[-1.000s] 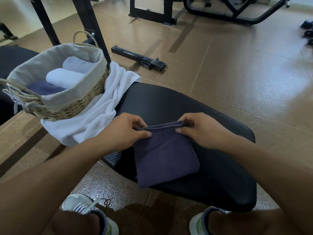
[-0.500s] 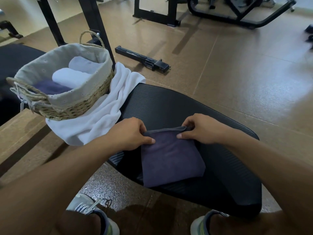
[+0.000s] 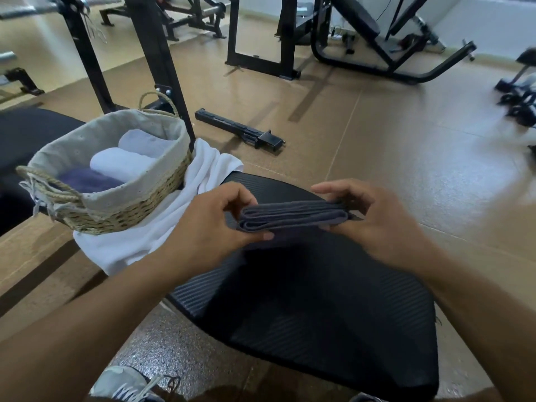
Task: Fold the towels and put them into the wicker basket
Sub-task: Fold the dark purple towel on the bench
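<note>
The left hand (image 3: 213, 224) and the right hand (image 3: 374, 221) hold a folded grey towel (image 3: 293, 217) between them, lifted a little above the black padded tabletop (image 3: 333, 300). Each hand pinches one end of the towel: the thumb is below and the curled fingers are on top. The towel lies flat and level, and its folded layers face the camera as thin stacked edges.

The wicker basket (image 3: 121, 210) stands to the left, with a light cloth lining and rope handles. Inside it are two white rolled towels (image 3: 121, 165) and one dark purple towel (image 3: 87, 179), side by side. The basket sits on a white towel (image 3: 179, 216), which is spread loosely and reaches onto the edge of the tabletop, near the left hand.

Behind, on the brown floor (image 3: 406, 146), lies a black metal bar (image 3: 240, 133), and further back stand black gym frames (image 3: 261, 39). A shoe (image 3: 124, 384) shows at the bottom edge
</note>
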Tool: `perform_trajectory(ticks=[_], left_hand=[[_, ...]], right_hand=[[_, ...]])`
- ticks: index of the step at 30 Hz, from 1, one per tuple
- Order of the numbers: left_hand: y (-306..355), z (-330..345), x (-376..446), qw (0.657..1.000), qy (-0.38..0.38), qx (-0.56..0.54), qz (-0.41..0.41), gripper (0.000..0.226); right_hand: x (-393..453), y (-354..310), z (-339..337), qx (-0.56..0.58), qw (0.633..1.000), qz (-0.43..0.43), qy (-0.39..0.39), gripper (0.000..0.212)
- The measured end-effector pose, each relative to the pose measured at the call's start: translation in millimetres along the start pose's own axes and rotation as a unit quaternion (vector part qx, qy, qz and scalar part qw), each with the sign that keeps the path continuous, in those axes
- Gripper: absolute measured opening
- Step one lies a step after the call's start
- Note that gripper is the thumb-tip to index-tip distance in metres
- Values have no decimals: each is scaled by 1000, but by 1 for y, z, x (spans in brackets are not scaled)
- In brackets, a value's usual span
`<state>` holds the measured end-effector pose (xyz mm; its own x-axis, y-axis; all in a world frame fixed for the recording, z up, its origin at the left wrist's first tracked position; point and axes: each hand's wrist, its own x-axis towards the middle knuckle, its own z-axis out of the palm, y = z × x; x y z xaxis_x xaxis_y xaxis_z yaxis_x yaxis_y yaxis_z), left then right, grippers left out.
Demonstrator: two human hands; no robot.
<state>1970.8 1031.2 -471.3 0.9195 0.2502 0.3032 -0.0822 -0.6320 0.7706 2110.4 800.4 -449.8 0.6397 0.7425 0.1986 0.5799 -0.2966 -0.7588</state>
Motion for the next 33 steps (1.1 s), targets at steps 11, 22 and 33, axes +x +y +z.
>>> perform_trajectory(ticks=[11, 22, 33], left_hand=[[-9, 6, -37, 953, -270, 115, -74, 42], [-23, 8, -28, 933, -275, 169, -161, 29], [-40, 20, -16, 952, -188, 159, -184, 33]], right_hand=[[-44, 0, 10, -222, 937, 70, -262, 17], [-22, 25, 29, -139, 958, 126, -216, 21], [-2, 55, 37, -147, 943, 178, -238, 44]])
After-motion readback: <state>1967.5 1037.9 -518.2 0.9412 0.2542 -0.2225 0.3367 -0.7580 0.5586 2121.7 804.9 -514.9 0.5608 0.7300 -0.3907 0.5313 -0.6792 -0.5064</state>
